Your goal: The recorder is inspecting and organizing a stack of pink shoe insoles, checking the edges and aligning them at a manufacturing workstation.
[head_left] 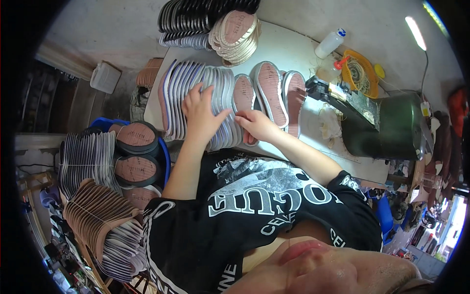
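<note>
Centre of the frame, a long fanned row of white-edged shoe soles [196, 98] lies overlapped on the white worktable [289, 49]. The left hand [201, 111] lies flat on that row, fingers spread, pressing rather than gripping. Just to its right, the right hand [255, 123] pinches the lower edge of a sole at the row's end, fingers curled on it. Beyond it, three pink-faced soles [274, 93] lie side by side, facing up. Upper centre, a tan stack of soles [237, 36] sits beside a black stack [196, 17]. At right stands a dark green machine [391, 127], with a white squeeze bottle [329, 43] above it. Lower left, more fanned sole bundles [98, 210] crowd the frame.
</note>
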`<state>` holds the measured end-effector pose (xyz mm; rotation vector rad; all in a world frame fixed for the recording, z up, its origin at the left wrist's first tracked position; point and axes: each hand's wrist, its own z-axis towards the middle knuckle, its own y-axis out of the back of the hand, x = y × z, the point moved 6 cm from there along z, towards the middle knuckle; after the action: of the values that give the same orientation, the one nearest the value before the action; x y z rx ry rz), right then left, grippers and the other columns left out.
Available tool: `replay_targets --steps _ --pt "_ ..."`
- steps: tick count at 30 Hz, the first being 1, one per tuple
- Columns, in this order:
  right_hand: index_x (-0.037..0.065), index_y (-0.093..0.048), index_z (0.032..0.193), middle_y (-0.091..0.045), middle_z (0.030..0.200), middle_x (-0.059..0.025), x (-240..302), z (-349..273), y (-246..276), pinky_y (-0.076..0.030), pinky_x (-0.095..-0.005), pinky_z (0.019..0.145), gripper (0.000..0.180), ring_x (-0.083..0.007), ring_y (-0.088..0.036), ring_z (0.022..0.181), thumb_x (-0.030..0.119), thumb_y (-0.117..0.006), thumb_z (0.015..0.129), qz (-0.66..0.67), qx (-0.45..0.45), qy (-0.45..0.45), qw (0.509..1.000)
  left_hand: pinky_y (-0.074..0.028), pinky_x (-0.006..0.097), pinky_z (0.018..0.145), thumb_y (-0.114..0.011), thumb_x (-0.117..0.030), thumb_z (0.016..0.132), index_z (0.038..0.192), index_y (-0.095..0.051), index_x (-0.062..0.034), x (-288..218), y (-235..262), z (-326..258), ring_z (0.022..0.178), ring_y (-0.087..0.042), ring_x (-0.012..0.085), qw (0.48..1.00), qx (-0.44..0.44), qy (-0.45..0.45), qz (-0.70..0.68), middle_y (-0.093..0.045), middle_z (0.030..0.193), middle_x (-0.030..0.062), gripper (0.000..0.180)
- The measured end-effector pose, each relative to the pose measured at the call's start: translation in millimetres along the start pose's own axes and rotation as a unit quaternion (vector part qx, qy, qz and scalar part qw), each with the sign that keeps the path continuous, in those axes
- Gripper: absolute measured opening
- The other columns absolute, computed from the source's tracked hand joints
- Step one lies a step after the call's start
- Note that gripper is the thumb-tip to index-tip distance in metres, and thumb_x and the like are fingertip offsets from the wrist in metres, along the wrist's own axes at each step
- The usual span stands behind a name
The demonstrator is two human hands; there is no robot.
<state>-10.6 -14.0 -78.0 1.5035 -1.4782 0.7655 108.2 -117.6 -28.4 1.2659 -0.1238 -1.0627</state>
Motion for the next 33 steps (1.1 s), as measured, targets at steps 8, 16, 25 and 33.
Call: replay_targets --steps 8,16,25,33 --pt "0.001 -0.064 0.075 -0.06 0.07 -0.0224 35.3 -10.6 9.4 -0.047 -0.0435 0.062 0.022 -0.0414 -0.059 0.068 0.019 -0.055 0.085 -0.249 -0.169 0.168 0.939 -0.022 0.048 0.104 -0.074 -0.027 0.07 0.13 -0.046 -0.0094 15.4 -0.6 -6.3 0.127 -0.032 0.0357 0.999 0.037 -0.002 -0.022 -0.036 0.137 0.0151 0.068" --pt "-0.001 -0.066 0.088 -0.061 0.068 -0.0165 67.9 -111.8 75.2 -0.046 -0.0332 0.054 0.014 -0.0249 -0.059 0.057 0.012 -0.062 0.086 -0.113 -0.193 0.316 0.922 -0.028 0.042 0.102 -0.066 -0.027 0.085 0.13 -0.04 -0.0019 -0.1 -24.1 -1.6 0.125 -0.037 0.0282 0.845 -0.03 0.086 -0.527 -0.039 0.135 0.0174 0.058" --pt "0.003 -0.066 0.084 -0.062 0.07 -0.0021 25.4 -110.1 66.8 -0.043 -0.0199 0.049 0.042 -0.0079 -0.057 0.055 0.043 -0.056 0.092 0.325 0.015 0.266 0.908 -0.056 0.033 0.06 -0.045 -0.044 0.093 0.112 -0.055 0.0031 -98.3 -59.8 15.9 0.072 -0.066 0.023 0.613 0.207 0.246 -0.721 -0.065 0.092 0.0134 0.052" --pt "-0.003 -0.064 0.092 -0.066 0.076 -0.0095 28.3 -124.0 98.1 -0.054 -0.0284 0.06 0.024 -0.0172 -0.066 0.065 0.014 -0.073 0.078 0.176 -0.016 0.316 0.932 -0.051 0.027 0.049 -0.051 -0.028 0.088 0.107 -0.055 0.0059 -186.8 -46.0 19.2 0.055 -0.061 0.0192 0.664 0.309 0.082 -0.676 -0.063 0.076 0.0147 0.039"
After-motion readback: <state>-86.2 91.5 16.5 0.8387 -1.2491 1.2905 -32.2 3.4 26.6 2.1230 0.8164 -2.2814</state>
